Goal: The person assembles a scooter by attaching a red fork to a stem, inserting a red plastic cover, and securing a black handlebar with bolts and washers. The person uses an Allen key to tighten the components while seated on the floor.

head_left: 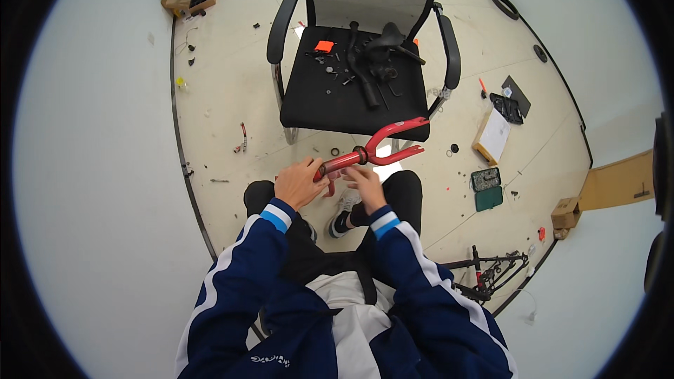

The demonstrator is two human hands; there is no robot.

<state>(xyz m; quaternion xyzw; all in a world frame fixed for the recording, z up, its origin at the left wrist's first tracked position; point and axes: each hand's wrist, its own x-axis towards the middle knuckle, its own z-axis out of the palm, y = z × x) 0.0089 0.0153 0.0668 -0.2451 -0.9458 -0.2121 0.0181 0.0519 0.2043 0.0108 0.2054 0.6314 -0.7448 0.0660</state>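
Observation:
A red bicycle fork [375, 151] lies across the space above my knees, its two prongs pointing right toward the chair seat. A dark ring sits around its tube close to where the prongs split. My left hand [298, 184] is closed around the tube's left end. Just below the tube is my right hand [365, 186], with fingers stretched out toward it. Whether those fingertips touch the tube I cannot tell. A short red piece hangs under the tube between my hands; its link to the fork is partly hidden.
A black mesh office chair [351, 109] stands in front, its seat bearing dark bicycle parts [368, 74], an orange item [324, 46] and small hardware. On the floor at right are a white-topped box [493, 135], a green case [489, 198] and a dark bicycle frame [491, 274].

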